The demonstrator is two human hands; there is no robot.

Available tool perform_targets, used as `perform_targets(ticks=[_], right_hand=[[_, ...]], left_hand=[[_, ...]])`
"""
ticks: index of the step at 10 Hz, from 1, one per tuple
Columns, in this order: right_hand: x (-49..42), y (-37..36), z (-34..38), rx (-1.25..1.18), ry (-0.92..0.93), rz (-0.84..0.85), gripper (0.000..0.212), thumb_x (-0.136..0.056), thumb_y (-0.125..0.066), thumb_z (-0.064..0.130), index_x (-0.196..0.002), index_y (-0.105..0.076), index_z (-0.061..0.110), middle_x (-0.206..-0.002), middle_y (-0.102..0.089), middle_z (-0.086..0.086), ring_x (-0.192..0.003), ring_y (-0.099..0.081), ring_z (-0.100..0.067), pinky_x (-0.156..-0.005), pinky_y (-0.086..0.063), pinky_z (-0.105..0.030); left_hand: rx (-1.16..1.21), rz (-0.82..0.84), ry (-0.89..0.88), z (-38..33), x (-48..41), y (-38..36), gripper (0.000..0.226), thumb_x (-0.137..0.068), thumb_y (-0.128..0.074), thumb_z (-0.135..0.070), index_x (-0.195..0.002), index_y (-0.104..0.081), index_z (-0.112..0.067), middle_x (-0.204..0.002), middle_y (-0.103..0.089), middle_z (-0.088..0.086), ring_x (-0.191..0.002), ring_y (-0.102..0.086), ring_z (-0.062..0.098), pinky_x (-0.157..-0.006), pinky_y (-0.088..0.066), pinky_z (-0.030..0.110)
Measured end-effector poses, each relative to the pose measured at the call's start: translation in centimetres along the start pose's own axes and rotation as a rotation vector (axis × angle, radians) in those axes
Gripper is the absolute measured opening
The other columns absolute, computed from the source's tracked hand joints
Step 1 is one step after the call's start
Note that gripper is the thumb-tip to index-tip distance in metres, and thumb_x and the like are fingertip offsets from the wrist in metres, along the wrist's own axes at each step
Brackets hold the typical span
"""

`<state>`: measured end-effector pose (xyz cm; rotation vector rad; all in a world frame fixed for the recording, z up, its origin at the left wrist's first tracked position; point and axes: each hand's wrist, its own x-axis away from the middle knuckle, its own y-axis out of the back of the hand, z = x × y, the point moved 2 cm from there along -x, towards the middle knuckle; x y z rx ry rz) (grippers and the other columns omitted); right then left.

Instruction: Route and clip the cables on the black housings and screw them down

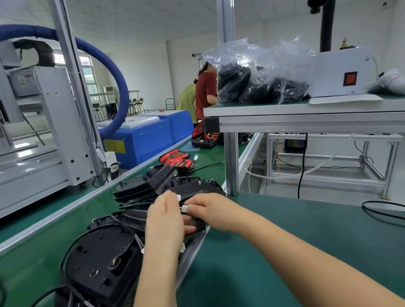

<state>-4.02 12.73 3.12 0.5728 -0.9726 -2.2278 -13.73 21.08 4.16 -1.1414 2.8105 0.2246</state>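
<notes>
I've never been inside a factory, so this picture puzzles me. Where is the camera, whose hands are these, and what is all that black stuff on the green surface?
The camera sits on a worker's head, looking down at their own bare hands; there is no robot here. On the green belt lie black housings with cables trailing from them. The right hand pinches a small white connector. The left hand seems to curl round a housing beside it. Farther along lie red-and-black parts. On the raised shelf stand bags of black pieces.
</notes>
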Motion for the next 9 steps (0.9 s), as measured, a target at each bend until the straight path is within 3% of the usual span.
perform_targets(ticks=[1, 2, 3, 4, 5, 6, 7, 8, 9], right_hand=[[0.0, -0.3, -0.4, 0.025, -0.023, -0.029, 0.029, -0.094, -0.051, 0.039, -0.111, -0.066, 0.022, -0.105, -0.069, 0.002, -0.097, -0.059, -0.016, -0.083, -0.045, -0.031], [0.0, -0.4, -0.2, 0.062, -0.020, -0.048, 0.024, -0.094, -0.050, 0.032, -0.106, -0.066, 0.018, -0.102, -0.068, -0.002, -0.092, -0.058, -0.019, -0.080, -0.045, -0.032], [0.0, -0.3, -0.3, 0.095, -0.022, -0.060, 0.025, -0.094, -0.044, 0.022, -0.101, -0.067, 0.017, -0.102, -0.067, -0.004, -0.092, -0.056, -0.021, -0.080, -0.047, -0.035], [0.1, -0.5, -0.6, 0.097, -0.040, -0.055, 0.026, -0.092, -0.044, 0.023, -0.101, -0.068, 0.016, -0.102, -0.068, -0.004, -0.099, -0.057, -0.023, -0.087, -0.048, -0.041], [0.0, -0.8, -0.9, 0.097, -0.053, -0.047, 0.026, -0.094, -0.045, 0.028, -0.100, -0.068, 0.016, -0.103, -0.067, -0.005, -0.102, -0.055, -0.026, -0.090, -0.046, -0.043], [0.0, -1.0, -1.1, 0.067, -0.072, -0.051, 0.025, -0.094, -0.047, 0.031, -0.102, -0.068, 0.020, -0.104, -0.067, -0.003, -0.106, -0.053, -0.026, -0.092, -0.045, -0.043], [0.2, -0.9, -1.3, 0.021, -0.081, -0.066, 0.023, -0.093, -0.049, 0.030, -0.100, -0.068, 0.020, -0.103, -0.068, -0.005, -0.104, -0.055, -0.024, -0.093, -0.045, -0.042], [1.0, -0.6, -1.5, 0.002, -0.100, -0.063, 0.021, -0.091, -0.049, 0.028, -0.099, -0.068, 0.025, -0.098, -0.068, -0.003, -0.095, -0.059, -0.024, -0.085, -0.050, -0.040], [2.1, -0.2, -1.9, -0.028, -0.108, -0.075, 0.022, -0.090, -0.049, 0.027, -0.102, -0.067, 0.027, -0.097, -0.068, -0.002, -0.089, -0.060, -0.022, -0.078, -0.049, -0.037]], left_hand=[[-0.460, -0.178, -0.313, -0.8, -1.4, -0.1, 0.035, -0.099, -0.039, -0.024, -0.129, -0.055, -0.014, -0.129, -0.047, 0.011, -0.116, -0.046, 0.026, -0.096, -0.034, 0.034], [-0.823, 0.059, -0.300, -0.8, -3.1, -1.2, 0.036, -0.101, -0.035, -0.020, -0.129, -0.054, -0.007, -0.138, -0.047, 0.015, -0.127, -0.041, 0.029, -0.105, -0.032, 0.037], [-0.973, 0.167, -0.274, -0.1, -3.1, -1.9, 0.029, -0.099, -0.036, -0.015, -0.112, -0.060, -0.005, -0.117, -0.061, 0.013, -0.110, -0.054, 0.027, -0.094, -0.040, 0.033], [-1.043, 0.152, -0.293, 0.7, -2.6, -2.0, 0.025, -0.097, -0.038, -0.013, -0.100, -0.062, -0.008, -0.104, -0.060, 0.008, -0.111, -0.049, 0.024, -0.087, -0.037, 0.029], [-1.021, 0.148, -0.231, 1.3, -2.6, -2.1, 0.018, -0.092, -0.040, -0.007, -0.082, -0.054, -0.014, -0.088, -0.047, 0.001, -0.126, -0.035, 0.022, -0.077, -0.036, 0.029], [-1.026, 0.138, -0.227, 1.6, -2.7, -2.2, 0.019, -0.091, -0.041, -0.006, -0.087, -0.058, -0.014, -0.089, -0.050, 0.001, -0.128, -0.033, 0.020, -0.073, -0.038, 0.029], [-1.079, 0.144, -0.277, 2.0, -2.9, -2.3, 0.024, -0.093, -0.040, -0.009, -0.103, -0.062, -0.013, -0.111, -0.058, 0.005, -0.130, -0.032, 0.022, -0.085, -0.041, 0.030], [-1.116, 0.138, -0.323, 2.2, -3.0, -2.4, 0.031, -0.093, -0.039, -0.009, -0.115, -0.060, -0.016, -0.116, -0.057, 0.002, -0.128, -0.032, 0.022, -0.092, -0.038, 0.027], [-1.131, 0.122, -0.388, 2.6, -2.9, -2.6, 0.035, -0.096, -0.038, -0.015, -0.126, -0.054, -0.019, -0.131, -0.053, -0.001, -0.134, -0.025, 0.024, -0.105, -0.027, 0.028]])
